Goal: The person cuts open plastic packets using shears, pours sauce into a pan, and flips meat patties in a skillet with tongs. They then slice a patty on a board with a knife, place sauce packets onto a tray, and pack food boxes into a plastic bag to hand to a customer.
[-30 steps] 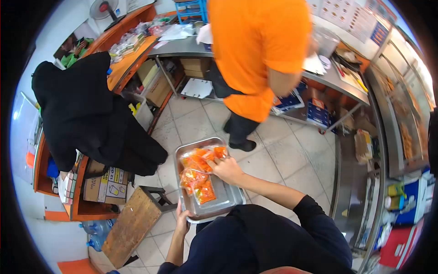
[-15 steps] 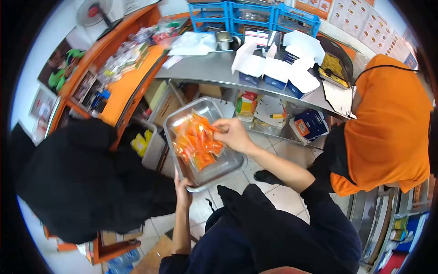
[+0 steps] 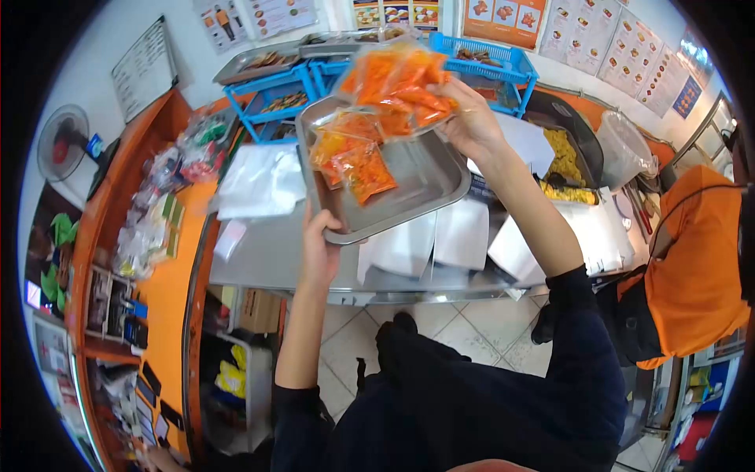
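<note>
My left hand (image 3: 321, 245) grips the near left corner of a steel tray (image 3: 425, 189), which is lifted over the metal counter and tilted. Several clear bags of orange food (image 3: 366, 171) lie in the tray's left part. Above its far edge, my right hand (image 3: 472, 122) is closed on a cluster of similar orange bags (image 3: 397, 79), slightly blurred. Behind the raised bags stand blue racks (image 3: 275, 102) bearing metal trays of food.
White open boxes (image 3: 464, 236) stand on the metal counter (image 3: 267, 256) beneath the tray. White plastic bags (image 3: 263, 181) lie to the left. A pan of yellow food (image 3: 562, 153) is at the right. A person in orange (image 3: 696, 267) stands at far right.
I am closer to the counter, and the tray has come up over it. My right hand has lifted several orange bags out of the tray. The person in black at left is mostly out of view.
</note>
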The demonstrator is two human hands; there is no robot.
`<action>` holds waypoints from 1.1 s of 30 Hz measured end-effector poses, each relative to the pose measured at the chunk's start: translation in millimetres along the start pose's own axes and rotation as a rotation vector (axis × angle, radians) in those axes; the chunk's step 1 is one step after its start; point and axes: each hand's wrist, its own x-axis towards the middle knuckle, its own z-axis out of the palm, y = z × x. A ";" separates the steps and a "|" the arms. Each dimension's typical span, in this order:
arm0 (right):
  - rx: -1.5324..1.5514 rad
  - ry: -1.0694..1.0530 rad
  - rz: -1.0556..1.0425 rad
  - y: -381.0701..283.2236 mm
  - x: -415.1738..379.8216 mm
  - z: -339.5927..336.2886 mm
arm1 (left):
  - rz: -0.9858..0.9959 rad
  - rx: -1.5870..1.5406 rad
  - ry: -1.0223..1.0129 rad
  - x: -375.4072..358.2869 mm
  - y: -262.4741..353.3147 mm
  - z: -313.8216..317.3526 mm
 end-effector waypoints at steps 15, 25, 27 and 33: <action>0.525 1.040 -0.180 57.0 194.0 -244.8 | -0.178 0.013 -0.125 137.5 -35.1 51.0; 0.264 0.671 0.134 23.1 197.1 -217.4 | -0.105 0.164 -0.180 150.4 -37.2 46.7; 0.147 0.913 0.055 26.7 198.7 -216.9 | -0.137 0.153 -0.213 154.5 -43.0 44.4; -0.334 0.310 0.015 51.8 235.4 -312.9 | -0.266 0.047 -0.243 150.6 -43.9 66.7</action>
